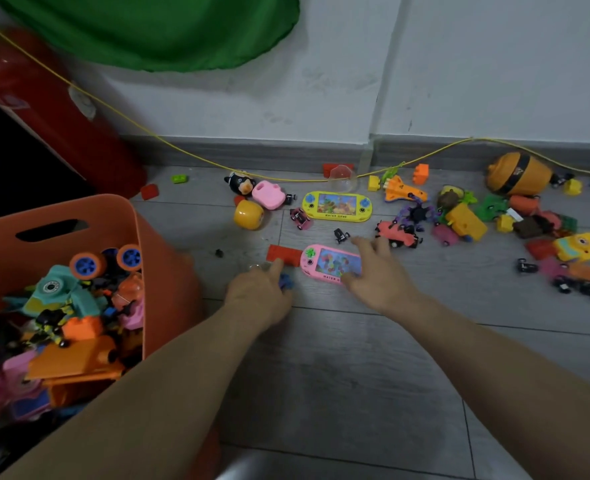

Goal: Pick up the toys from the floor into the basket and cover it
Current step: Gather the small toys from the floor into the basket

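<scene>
An orange basket stands at the left, holding several toys. My left hand rests on the floor with its fingers curled over a small blue toy, its fingertip touching a flat red brick. My right hand lies spread over the right end of a pink water game, thumb at its lower edge. A yellow water game lies farther back. No lid is visible.
Many toys are scattered along the wall: a yellow ball, a pink toy, an orange barrel figure, small cars and bricks at the right. A yellow cord runs along the skirting. A red cylinder leans at the left.
</scene>
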Demonstrator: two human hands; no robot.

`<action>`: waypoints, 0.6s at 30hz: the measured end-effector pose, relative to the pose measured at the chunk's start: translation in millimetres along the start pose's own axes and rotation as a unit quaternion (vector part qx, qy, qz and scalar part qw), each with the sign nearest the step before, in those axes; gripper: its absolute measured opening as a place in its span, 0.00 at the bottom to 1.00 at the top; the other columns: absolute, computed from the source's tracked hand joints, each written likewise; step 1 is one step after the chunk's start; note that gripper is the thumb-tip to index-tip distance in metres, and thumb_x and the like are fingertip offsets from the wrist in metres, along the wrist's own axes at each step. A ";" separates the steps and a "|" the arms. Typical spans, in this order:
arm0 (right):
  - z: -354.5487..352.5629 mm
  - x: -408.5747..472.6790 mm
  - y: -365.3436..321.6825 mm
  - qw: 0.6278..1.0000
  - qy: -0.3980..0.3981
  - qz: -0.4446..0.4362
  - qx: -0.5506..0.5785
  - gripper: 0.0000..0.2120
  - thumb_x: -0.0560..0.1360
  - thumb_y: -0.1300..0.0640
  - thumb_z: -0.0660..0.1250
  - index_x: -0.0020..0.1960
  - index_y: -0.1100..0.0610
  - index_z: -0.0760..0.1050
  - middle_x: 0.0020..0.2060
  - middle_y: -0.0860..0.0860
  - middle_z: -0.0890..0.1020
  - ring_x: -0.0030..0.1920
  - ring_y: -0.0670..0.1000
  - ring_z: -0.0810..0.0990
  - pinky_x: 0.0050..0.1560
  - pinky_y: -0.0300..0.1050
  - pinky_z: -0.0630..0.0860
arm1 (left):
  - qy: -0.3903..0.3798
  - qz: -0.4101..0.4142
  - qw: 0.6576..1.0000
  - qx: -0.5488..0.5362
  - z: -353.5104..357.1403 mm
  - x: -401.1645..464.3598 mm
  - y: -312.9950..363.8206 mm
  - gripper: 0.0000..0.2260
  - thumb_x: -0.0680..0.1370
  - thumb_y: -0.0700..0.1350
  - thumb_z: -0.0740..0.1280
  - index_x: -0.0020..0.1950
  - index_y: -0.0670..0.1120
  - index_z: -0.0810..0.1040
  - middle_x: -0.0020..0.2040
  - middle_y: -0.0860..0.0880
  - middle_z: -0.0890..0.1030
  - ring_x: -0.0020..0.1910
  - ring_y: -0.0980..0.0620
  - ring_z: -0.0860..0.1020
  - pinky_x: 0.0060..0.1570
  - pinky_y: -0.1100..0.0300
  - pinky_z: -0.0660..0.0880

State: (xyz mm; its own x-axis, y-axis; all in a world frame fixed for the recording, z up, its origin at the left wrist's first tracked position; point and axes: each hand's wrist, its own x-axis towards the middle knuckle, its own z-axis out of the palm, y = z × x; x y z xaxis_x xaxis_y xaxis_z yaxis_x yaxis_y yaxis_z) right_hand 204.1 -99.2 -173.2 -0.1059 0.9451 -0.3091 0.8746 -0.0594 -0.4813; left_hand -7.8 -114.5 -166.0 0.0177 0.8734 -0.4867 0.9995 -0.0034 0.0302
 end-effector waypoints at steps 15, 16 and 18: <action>2.2 -17.5 7.7 0.990 -0.038 0.013 -0.139 0.32 0.63 0.35 0.75 0.59 0.51 0.68 0.51 0.48 0.76 0.51 0.52 0.78 0.43 0.44 0.74 | -0.127 -0.135 0.980 -0.072 8.1 -3.4 -16.3 0.40 0.74 0.49 0.68 0.79 0.46 0.49 0.71 0.39 0.66 0.67 0.40 0.71 0.63 0.47 0.73; 1.0 -19.0 7.3 0.991 -0.045 0.018 -0.126 0.31 0.64 0.36 0.75 0.60 0.49 0.70 0.51 0.47 0.78 0.52 0.51 0.79 0.45 0.44 0.74 | -0.124 -0.132 0.981 -0.066 8.9 -3.6 -15.0 0.36 0.75 0.47 0.68 0.78 0.44 0.53 0.71 0.39 0.67 0.67 0.40 0.72 0.63 0.48 0.74; 0.1 -21.7 7.7 0.995 -0.066 0.029 -0.069 0.29 0.65 0.41 0.76 0.62 0.47 0.73 0.50 0.47 0.80 0.51 0.51 0.79 0.47 0.43 0.75 | -0.101 -0.107 0.988 -0.037 9.7 -4.6 -12.9 0.26 0.77 0.42 0.66 0.73 0.42 0.64 0.69 0.40 0.72 0.65 0.42 0.74 0.61 0.49 0.75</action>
State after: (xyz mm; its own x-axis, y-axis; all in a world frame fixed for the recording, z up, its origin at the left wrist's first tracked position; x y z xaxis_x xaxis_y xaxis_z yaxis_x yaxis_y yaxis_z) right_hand 213.0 -120.3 -170.2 -0.1072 0.8909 -0.4414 0.9366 -0.0585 -0.3455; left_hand -20.5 -123.2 -172.6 -0.1815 0.7352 -0.6531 0.9766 0.2127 -0.0320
